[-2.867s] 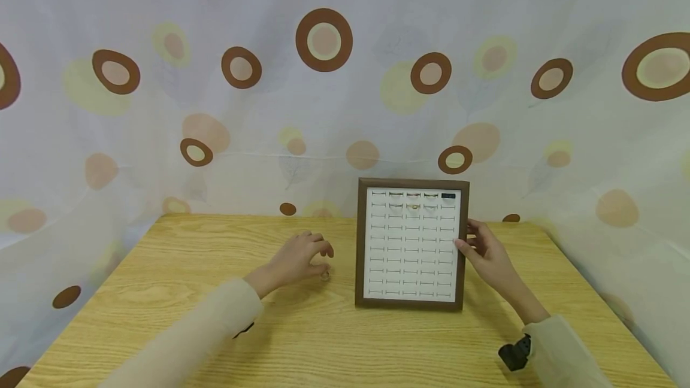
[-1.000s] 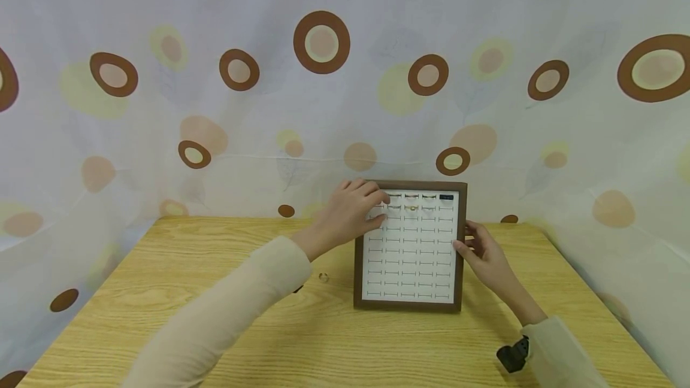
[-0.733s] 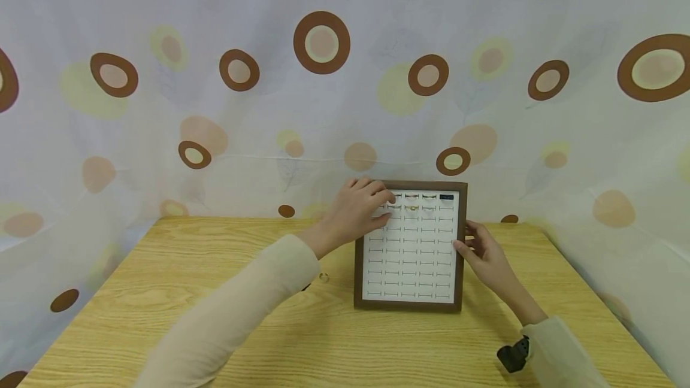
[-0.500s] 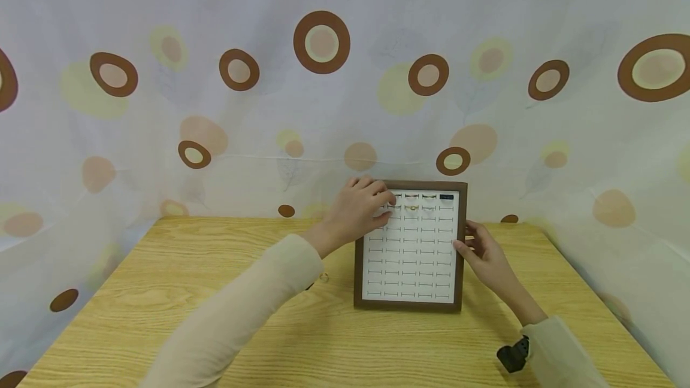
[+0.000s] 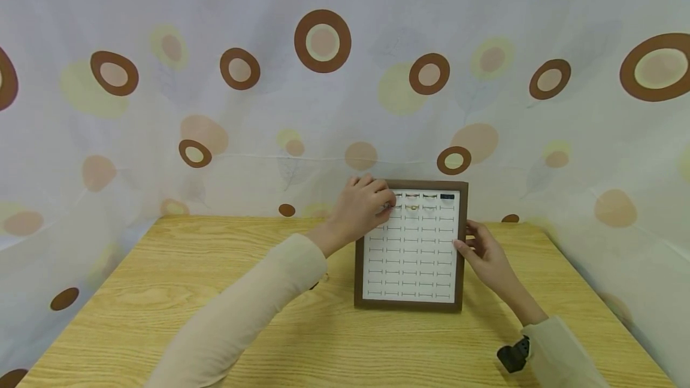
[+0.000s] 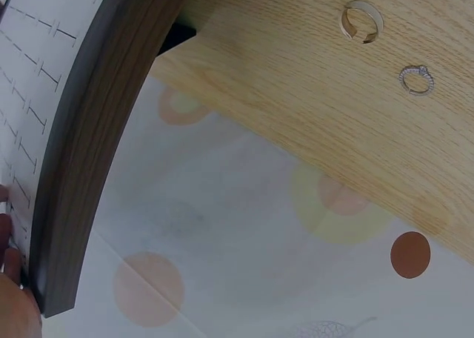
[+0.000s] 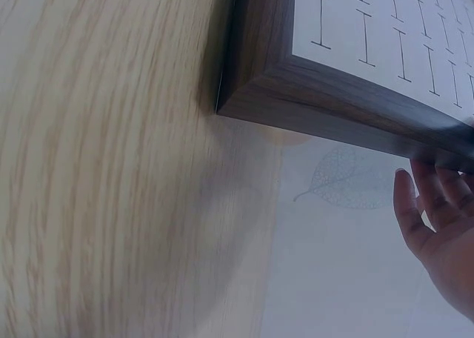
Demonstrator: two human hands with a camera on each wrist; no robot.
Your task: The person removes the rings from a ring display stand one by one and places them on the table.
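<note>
A brown-framed ring display board (image 5: 409,256) with a white slotted face stands upright on the table. Several rings sit in its top two rows, among them a gold ring (image 5: 412,208). My left hand (image 5: 360,207) reaches to the board's upper left, thumb and index finger pinching a ring in the second row; the fingers mostly hide it. In the left wrist view only fingertips (image 6: 9,262) show at the edge. My right hand (image 5: 487,256) grips the board's right side, thumb on the front, fingers behind; the right wrist view shows its fingers (image 7: 437,197) at the frame.
On the wooden table (image 5: 215,256), a gold open band (image 6: 377,18) and a silver stone-set ring (image 6: 423,70) lie left of the board. A dark label (image 5: 447,197) fills the board's top right slot. A patterned curtain (image 5: 269,106) hangs behind the table.
My left hand has left the tabletop beside a ring and risen right to the board. Its thumb and index finger, apart half a second ago, have come together. My right hand stays put.
</note>
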